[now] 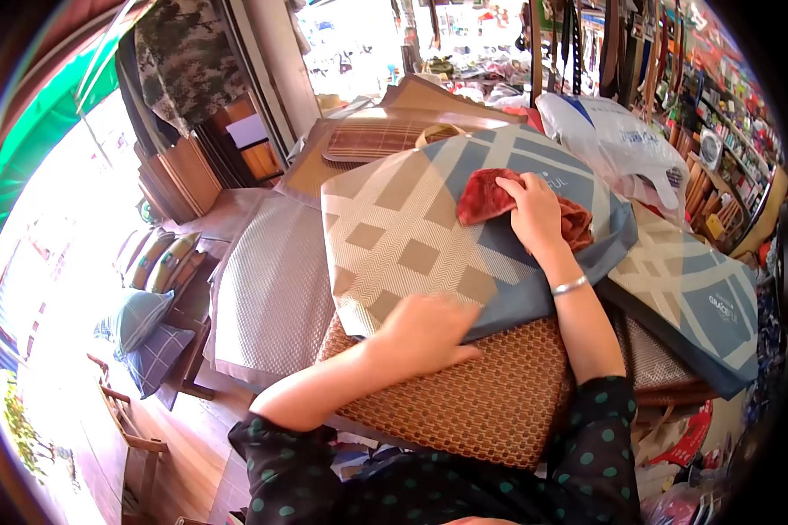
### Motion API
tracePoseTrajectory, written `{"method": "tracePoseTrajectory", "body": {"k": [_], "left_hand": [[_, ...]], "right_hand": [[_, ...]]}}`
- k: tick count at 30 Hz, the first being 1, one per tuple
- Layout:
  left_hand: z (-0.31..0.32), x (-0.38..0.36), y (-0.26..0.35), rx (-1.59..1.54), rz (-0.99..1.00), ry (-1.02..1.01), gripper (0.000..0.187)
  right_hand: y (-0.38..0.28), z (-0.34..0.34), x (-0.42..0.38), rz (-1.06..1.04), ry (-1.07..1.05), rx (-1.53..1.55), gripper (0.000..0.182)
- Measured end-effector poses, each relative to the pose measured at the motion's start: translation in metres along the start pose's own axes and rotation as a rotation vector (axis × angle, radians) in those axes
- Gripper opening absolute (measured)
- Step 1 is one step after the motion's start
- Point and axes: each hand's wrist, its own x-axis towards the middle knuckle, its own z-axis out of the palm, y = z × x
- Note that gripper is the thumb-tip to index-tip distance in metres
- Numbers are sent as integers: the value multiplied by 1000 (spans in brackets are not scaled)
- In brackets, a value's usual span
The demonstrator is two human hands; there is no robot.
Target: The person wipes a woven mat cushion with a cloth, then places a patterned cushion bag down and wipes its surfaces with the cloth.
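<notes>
A large patterned bag (394,227) in beige and blue-grey lies flat across the stacked mats. On its upper right part, my right hand (534,210) grips a crumpled red cloth (484,198), whose other end shows beyond my wrist. My left hand (429,331) is over the bag's lower edge, blurred by motion, so what its fingers do is hard to make out. Beneath the bag, a brown woven mat (455,394) sticks out toward my body.
A second blue bag (709,297) lies at the right, below a white plastic bag (617,131). A silvery mat (271,280) spreads at the left. Cushions (153,346) rest on a wooden bench further left. Crowded shelves (735,149) stand at the right.
</notes>
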Motion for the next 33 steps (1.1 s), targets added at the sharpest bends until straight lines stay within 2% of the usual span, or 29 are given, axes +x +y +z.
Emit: {"method": "tracePoseTrajectory", "body": {"k": [2,3,4,5,6,8,10,12,13,14,16,18,19,20,21,22,25,28,30,32,33], "left_hand": [[16,27,5,7,131,34,75],[31,35,3,8,116,42,75],[51,40,0,-20,192,117,80],[64,41,-6,-45,266,191,85],[71,41,-9,-39,242,197,85],[81,36,-21,-133,331,284,84],[79,35,-29,-203,297,267,82],[78,40,-36,-238,353,228,82],[83,47,-40,-263,376,252,80],[83,47,-43,-260,354,260,80],[81,49,-44,-200,411,258,76],[82,49,-44,-197,401,311,74],[69,45,-39,-325,313,128,74],[62,42,-38,-450,222,-56,74],[69,41,-43,-502,320,72,74],[78,44,-46,-510,309,68,74],[94,55,-46,-241,413,365,75],[99,57,-46,-257,430,405,75],[100,57,-47,-239,418,420,75],[98,54,-46,-240,431,481,73],[91,51,-44,-243,423,475,73]], "right_hand": [[-23,-17,1,-92,66,136,49],[-38,-21,0,-154,3,237,48],[-50,-22,-3,-215,-61,337,48],[-58,-17,-8,-258,-245,416,47],[-62,-12,-13,-304,-430,495,46],[-61,-9,-7,-303,-319,380,40],[-30,2,2,-123,-261,212,36],[0,1,3,19,-186,-64,40],[11,-2,3,29,-153,-99,45],[12,-4,0,-3,-74,-80,48],[-31,-29,6,-43,-78,17,52],[-82,-42,9,-205,-187,219,54],[-97,-38,5,-326,-303,331,54],[-108,-27,-3,-342,-460,541,50],[-110,-22,-3,-376,-486,498,48],[-109,-18,-1,-413,-514,454,47],[-70,-3,13,-212,-354,271,46],[-31,-16,32,-73,-321,-19,53],[-55,-37,41,-105,-174,48,55],[-101,-45,42,-195,-162,223,57],[-116,-42,34,-268,-237,320,58]]}}
